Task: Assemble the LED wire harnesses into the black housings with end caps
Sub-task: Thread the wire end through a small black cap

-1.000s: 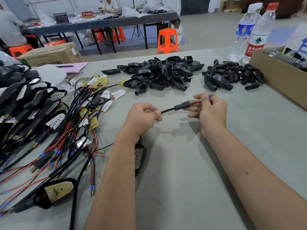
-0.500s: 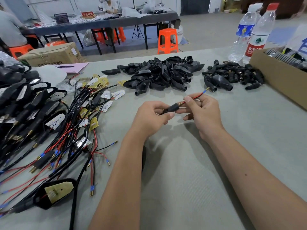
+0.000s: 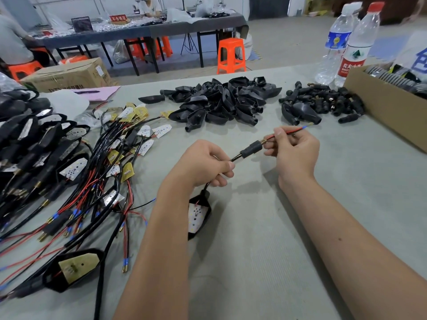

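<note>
At bench centre, above grey mat (image 3: 265,250): left hand (image 3: 203,163) curled round black cable (image 3: 234,158); right hand (image 3: 292,153) pinching red wire (image 3: 293,131) just past end cap (image 3: 251,148). Cap threaded on cable, between the two hands, clear of mat. Blue-tipped terminal (image 3: 306,127) sticking out beyond right fingers. Housing (image 3: 198,213) with white LED board hanging from same cable, below left wrist, lying on mat.

Containers:
- Cardboard box (image 3: 379,107), far right edge: dark ribbed parts inside, count not readable.
- Second carton (image 3: 69,76), behind bench, left: closed, contents not visible.
- Bottles (image 3: 351,40): 2, upright, touching box corner; one blue label, one red label and red lid.

Counts:
- Empty housings (image 3: 221,102), one heap, top centre: too many and overlapped to count.
- Loose caps (image 3: 323,100), one smaller heap, right of housings, near box: not countable.
- Harnesses (image 3: 108,162), tangled, left: not countable.
- Finished units (image 3: 27,139), stacked far left: not countable.
- One more housing (image 3: 74,269) with yellow board, near left corner.
- Orange stool (image 3: 231,55): 1 in full sight beyond bench.
</note>
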{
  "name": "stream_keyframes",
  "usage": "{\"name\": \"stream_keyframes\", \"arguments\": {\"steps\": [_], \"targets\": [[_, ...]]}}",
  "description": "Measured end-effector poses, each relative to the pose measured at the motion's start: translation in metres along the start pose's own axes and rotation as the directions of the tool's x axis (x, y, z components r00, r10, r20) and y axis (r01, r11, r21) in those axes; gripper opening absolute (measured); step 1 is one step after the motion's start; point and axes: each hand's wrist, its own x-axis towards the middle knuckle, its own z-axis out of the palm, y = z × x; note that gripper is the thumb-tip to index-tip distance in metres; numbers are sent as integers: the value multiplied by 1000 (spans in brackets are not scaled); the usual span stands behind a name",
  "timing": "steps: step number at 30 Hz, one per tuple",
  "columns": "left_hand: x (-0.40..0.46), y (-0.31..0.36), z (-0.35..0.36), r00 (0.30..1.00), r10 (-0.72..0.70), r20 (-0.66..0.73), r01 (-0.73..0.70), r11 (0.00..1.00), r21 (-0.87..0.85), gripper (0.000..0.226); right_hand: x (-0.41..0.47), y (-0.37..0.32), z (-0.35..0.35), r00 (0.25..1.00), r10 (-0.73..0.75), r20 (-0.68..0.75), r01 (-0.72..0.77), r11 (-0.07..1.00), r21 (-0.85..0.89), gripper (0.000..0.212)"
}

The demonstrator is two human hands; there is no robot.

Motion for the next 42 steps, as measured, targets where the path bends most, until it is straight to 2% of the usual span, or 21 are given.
{"name": "stream_keyframes", "arguments": {"steps": [2, 4, 7, 11, 15, 21, 23, 29, 32, 35, 42], "targets": [[-4, -2, -6, 1000, -7, 10, 8, 1000, -27, 5, 4, -1, -2, 999, 36, -15, -35, 995, 89, 10], [-6, -4, -9, 1000, 3, -11, -4, 997, -80, 5, 4, -1, -1, 995, 79, 68, -87, 989, 123, 4], [-5, -8, -10, 998, 16, -60, -23, 992, -121, 7, 3, 1, 0, 973, 127, 194, -145, 986, 79, 4], [-4, -13, -11, 993, 40, -110, -57, 986, -156, 8, 3, -1, -2, 957, 156, 244, -175, 983, 58, 10], [-8, -15, -16, 996, 29, -81, -44, 981, -187, 15, 1, -1, -1, 960, 131, 245, -156, 984, 85, 11], [-16, -21, -31, 999, -23, 33, 26, 994, -102, 13, 0, 0, 1, 984, 128, 124, -140, 985, 101, 13], [-16, -24, -33, 1000, -12, 24, 14, 995, -104, 16, 1, 1, 0, 987, 118, 113, -132, 983, 126, 16], [-6, -32, -30, 996, 12, -90, -25, 990, -139, 22, 1, 1, 3, 953, 177, 246, -234, 946, 225, 5], [-3, -35, -30, 996, 39, -84, -49, 992, -117, 20, -2, 0, 4, 942, 207, 265, -271, 933, 237, 15], [-2, -34, -28, 995, 72, -70, -77, 994, -80, 18, -2, -3, 2, 929, 230, 291, -304, 921, 244, 14], [1, -32, -28, 987, 130, -95, -138, 987, -84, 12, -4, -4, 3, 949, 186, 255, -228, 963, 146, 21]]}}
